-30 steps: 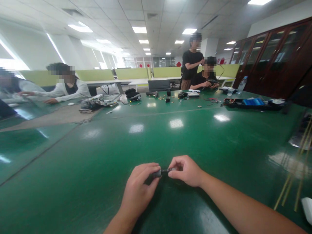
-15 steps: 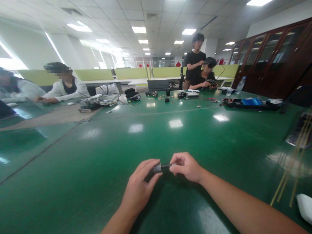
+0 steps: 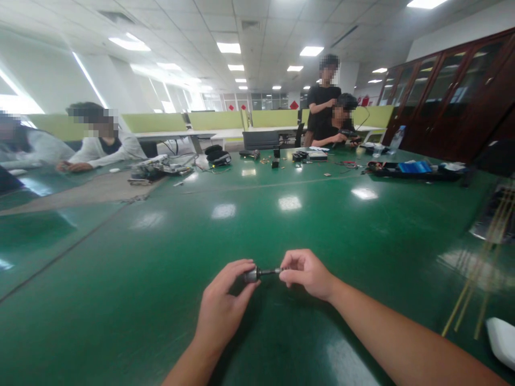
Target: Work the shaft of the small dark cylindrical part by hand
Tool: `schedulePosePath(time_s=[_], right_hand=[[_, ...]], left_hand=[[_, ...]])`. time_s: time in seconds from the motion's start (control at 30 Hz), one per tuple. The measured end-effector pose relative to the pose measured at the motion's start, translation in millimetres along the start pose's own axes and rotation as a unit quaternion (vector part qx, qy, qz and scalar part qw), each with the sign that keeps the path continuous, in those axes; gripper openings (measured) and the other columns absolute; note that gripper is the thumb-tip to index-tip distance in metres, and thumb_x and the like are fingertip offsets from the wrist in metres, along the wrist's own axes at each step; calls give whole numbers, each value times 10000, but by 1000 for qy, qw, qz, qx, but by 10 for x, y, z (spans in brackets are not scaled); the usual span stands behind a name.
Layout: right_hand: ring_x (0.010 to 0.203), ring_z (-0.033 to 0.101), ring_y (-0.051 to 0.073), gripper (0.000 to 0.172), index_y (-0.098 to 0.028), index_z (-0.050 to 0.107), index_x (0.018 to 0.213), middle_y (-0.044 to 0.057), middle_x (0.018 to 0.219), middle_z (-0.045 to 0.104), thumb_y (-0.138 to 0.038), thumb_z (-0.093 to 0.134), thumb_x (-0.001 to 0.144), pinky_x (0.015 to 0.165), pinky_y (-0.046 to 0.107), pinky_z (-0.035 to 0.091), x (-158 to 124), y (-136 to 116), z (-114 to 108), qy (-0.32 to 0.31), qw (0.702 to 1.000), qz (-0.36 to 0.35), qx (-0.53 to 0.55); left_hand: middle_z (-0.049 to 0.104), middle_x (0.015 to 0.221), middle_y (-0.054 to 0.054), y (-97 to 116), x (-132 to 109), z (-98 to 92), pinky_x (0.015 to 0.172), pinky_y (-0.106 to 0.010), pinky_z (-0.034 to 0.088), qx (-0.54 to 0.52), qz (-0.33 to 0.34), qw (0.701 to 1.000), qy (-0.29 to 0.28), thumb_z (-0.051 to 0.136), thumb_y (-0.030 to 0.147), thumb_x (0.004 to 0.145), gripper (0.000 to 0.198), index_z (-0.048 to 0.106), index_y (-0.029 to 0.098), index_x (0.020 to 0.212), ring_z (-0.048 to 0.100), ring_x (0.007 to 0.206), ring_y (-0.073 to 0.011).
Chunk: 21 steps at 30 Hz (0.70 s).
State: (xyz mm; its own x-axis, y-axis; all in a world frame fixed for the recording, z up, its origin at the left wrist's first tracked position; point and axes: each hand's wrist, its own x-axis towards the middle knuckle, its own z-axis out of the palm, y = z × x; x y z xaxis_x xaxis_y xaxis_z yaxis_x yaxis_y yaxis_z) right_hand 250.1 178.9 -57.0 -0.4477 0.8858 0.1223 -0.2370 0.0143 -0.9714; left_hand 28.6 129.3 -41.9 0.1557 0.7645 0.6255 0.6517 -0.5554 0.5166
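My left hand point(image 3: 226, 297) is closed round a short grey metal cylinder point(image 3: 251, 275), with fingers above it and thumb below. From the cylinder's right end a thin dark rod point(image 3: 269, 272) runs across to my right hand point(image 3: 308, 273). There, my thumb and fingertips pinch a small silvery end piece point(image 3: 282, 270), mostly hidden by the fingers. Cylinder and rod lie nearly level, just above the green tabletop point(image 3: 257, 230). Whether the rod is fixed inside the cylinder I cannot tell.
Thin yellowish sticks point(image 3: 478, 268) and a white object point(image 3: 501, 340) are at the right. Across the table lie a black tray point(image 3: 418, 174), a water bottle point(image 3: 397, 140), a black case point(image 3: 218, 156) and a heap of electronic parts point(image 3: 159, 169). Several people are beyond.
My left hand has shifted a little left with the cylinder. A longer stretch of the rod now shows between my hands. My right hand has hardly moved.
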Motion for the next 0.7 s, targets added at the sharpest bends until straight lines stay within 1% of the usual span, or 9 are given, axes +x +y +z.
schedulePosePath(time_s=[0.17, 0.27, 0.4, 0.43, 0.47, 0.53, 0.6, 0.67, 0.7], right_hand=[[481, 560, 113, 209, -136, 631, 675, 31, 617, 670, -302, 754, 704, 509, 231, 408, 17, 4, -50, 16, 997, -19, 71], [474, 537, 117, 269, -141, 614, 647, 44, 598, 655, -367, 683, 776, 478, 233, 390, 40, 9, -63, 33, 993, -20, 115], [438, 501, 113, 327, -143, 602, 657, 30, 545, 614, -420, 630, 829, 443, 232, 359, 62, 6, -50, 44, 993, -13, 113], [431, 494, 109, 321, -145, 597, 664, 24, 540, 610, -420, 636, 826, 438, 229, 352, 65, 4, -47, 44, 993, -12, 111], [427, 490, 106, 309, -147, 592, 670, 18, 540, 608, -413, 650, 817, 436, 226, 346, 67, 1, -45, 44, 993, -10, 108], [423, 490, 99, 284, -146, 593, 684, 9, 545, 613, -392, 690, 788, 438, 222, 343, 66, -4, -43, 40, 995, -7, 96], [421, 497, 95, 276, -141, 601, 694, 5, 552, 620, -378, 729, 755, 445, 220, 347, 63, -7, -42, 35, 997, -3, 74], [418, 504, 94, 283, -138, 609, 704, 1, 554, 625, -376, 761, 724, 448, 219, 352, 60, -8, -43, 31, 998, 1, 55], [418, 506, 94, 287, -138, 612, 707, -1, 554, 626, -377, 772, 711, 449, 219, 355, 59, -8, -43, 30, 998, 3, 49]], left_hand=[[672, 1093, 10, 0, 4, 8, 971, -286, 483, -5, -23, 999, 32, 686, 299, 874, 196, 647, 271, 1064, 630, 1021, -159], [670, 1079, 9, 15, 7, -17, 950, -289, 476, 0, -45, 998, 54, 695, 330, 871, 236, 641, 277, 1095, 627, 1001, -163], [661, 1113, -6, 33, 4, -51, 962, -330, 455, 30, -33, 996, 76, 692, 383, 869, 328, 636, 303, 1182, 604, 1045, -193], [661, 1119, -11, 35, 4, -45, 971, -344, 451, 27, -47, 996, 77, 692, 401, 865, 334, 642, 303, 1180, 603, 1052, -203], [665, 1120, -19, 38, 6, -31, 978, -358, 452, 11, -76, 994, 77, 689, 424, 861, 338, 648, 296, 1171, 608, 1050, -211], [675, 1117, -45, 55, 29, 7, 993, -388, 464, -77, -172, 980, 70, 687, 476, 842, 384, 642, 257, 1155, 626, 1046, -230], [680, 1125, -77, 99, 76, 24, 1015, -406, 476, -196, -262, 942, 70, 716, 522, 795, 472, 616, 210, 1135, 633, 1069, -248], [674, 1154, -101, 179, 126, -35, 1044, -410, 474, -280, -307, 906, 85, 780, 534, 720, 554, 588, 186, 1106, 619, 1122, -262], [670, 1169, -104, 227, 136, -103, 1058, -412, 468, -296, -318, 896, 94, 807, 534, 687, 592, 579, 187, 1109, 611, 1143, -267]])
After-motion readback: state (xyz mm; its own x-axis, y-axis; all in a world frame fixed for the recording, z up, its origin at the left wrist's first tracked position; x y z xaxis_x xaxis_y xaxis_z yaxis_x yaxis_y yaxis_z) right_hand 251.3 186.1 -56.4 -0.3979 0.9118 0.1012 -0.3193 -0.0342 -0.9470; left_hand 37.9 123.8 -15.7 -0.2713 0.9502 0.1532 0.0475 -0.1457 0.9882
